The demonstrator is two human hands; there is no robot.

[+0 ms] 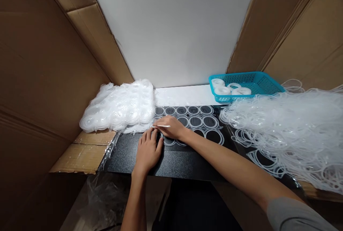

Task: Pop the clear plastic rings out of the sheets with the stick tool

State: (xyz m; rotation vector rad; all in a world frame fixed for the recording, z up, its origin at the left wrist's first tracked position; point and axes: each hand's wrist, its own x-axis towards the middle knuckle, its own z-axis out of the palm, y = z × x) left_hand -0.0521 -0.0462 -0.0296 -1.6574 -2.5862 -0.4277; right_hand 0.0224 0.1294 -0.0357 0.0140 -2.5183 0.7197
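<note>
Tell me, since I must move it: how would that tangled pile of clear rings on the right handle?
The tangled pile of clear rings looks thin and see-through, so probably light and floppy. Its loops interlock, so lifting some would likely drag others along. Strands overhang the black mat and may snag.

Bare black mat near; ring heaps left, tangle right

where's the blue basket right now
In the head view the blue basket sits at the back right of the table, against the white wall, just behind the tangled pile of clear rings.
</note>
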